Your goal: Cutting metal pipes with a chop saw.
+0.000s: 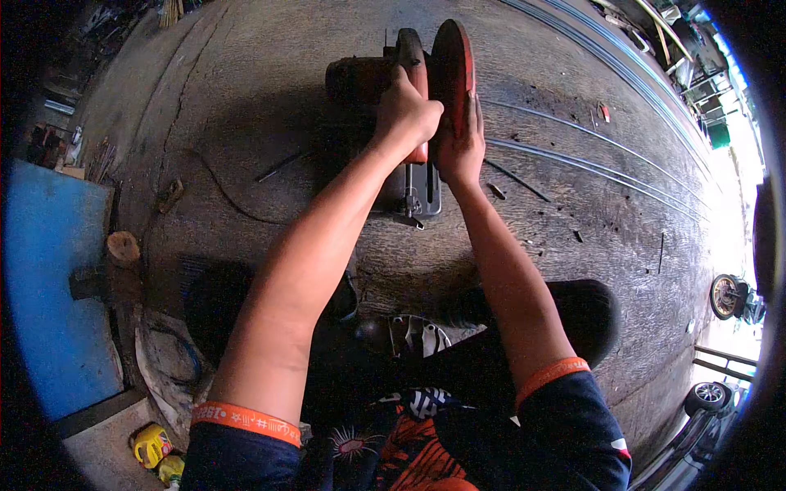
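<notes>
A chop saw with a dark motor (354,80) and a red arm (421,82) stands on the floor in front of me. My left hand (405,113) is closed round the red handle part of that arm. Beside it, on the right, a large round cutting disc (452,61) stands upright, dark with red on its right side. The disc's lower edge lies in my right hand (463,147), fingers stretched up along the right side; the thumb is mostly hidden. Below the hands shows the saw's metal base (428,192) with its clamp screw (410,200).
Long thin metal rods (589,159) lie on the concrete floor (565,245) to the right. A dark cable (225,192) curves on the left, near a blue panel (57,278) and a cut log (124,246). Yellow containers (151,446) stand lower left. Vehicle wheels (709,395) show at the right.
</notes>
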The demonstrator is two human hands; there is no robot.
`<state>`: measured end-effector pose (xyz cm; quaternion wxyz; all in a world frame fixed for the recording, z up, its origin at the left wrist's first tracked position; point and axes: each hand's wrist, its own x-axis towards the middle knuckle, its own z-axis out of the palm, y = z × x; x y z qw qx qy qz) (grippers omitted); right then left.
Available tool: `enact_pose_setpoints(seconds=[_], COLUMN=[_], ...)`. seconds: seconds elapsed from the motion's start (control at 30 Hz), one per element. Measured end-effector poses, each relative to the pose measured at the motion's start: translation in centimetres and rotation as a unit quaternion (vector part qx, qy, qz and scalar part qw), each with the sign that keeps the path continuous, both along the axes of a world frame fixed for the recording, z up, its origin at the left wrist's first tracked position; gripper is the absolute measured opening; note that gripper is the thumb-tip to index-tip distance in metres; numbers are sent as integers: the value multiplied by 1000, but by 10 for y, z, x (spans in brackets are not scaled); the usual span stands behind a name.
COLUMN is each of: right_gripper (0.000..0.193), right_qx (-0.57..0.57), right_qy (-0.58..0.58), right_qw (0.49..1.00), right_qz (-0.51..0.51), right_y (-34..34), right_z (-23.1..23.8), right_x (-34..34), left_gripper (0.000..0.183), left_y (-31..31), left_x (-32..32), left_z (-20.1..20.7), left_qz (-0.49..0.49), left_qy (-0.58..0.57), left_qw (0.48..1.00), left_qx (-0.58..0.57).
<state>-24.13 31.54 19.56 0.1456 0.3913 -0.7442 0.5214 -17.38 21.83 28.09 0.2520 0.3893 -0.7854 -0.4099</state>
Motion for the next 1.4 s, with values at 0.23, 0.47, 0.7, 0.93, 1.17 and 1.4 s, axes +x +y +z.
enact_pose_setpoints(seconds=[0.23, 0.47, 0.7, 0.93, 1.17, 1.4], right_gripper=[66, 65, 67, 65, 64, 64], right_qx=[-4, -12, -15, -23, -28, -28], right_qy=[26, 6, 10, 19, 3, 9], right_qw=[1000, 1000, 1000, 1000, 1000, 1000], right_qz=[4, -5, -8, -7, -6, -10], right_y=[3, 4, 7, 8, 9, 10], right_z=[-3, -9, -13, -17, -23, -22], right_x=[3, 6, 9, 11, 11, 12], left_gripper=[72, 72, 71, 71, 66, 75], left_y=[8, 13, 15, 19, 23, 23], left_x=[4, 10, 11, 12, 16, 16], left_z=[-4, -2, -11, -20, -20, -24], left_qz=[4, 2, 0, 8, 11, 11], left_qy=[13, -2, 17, 47, 44, 50], left_qw=[1000, 1000, 999, 997, 997, 997], left_qx=[-23, -30, -30, -52, -56, -62])
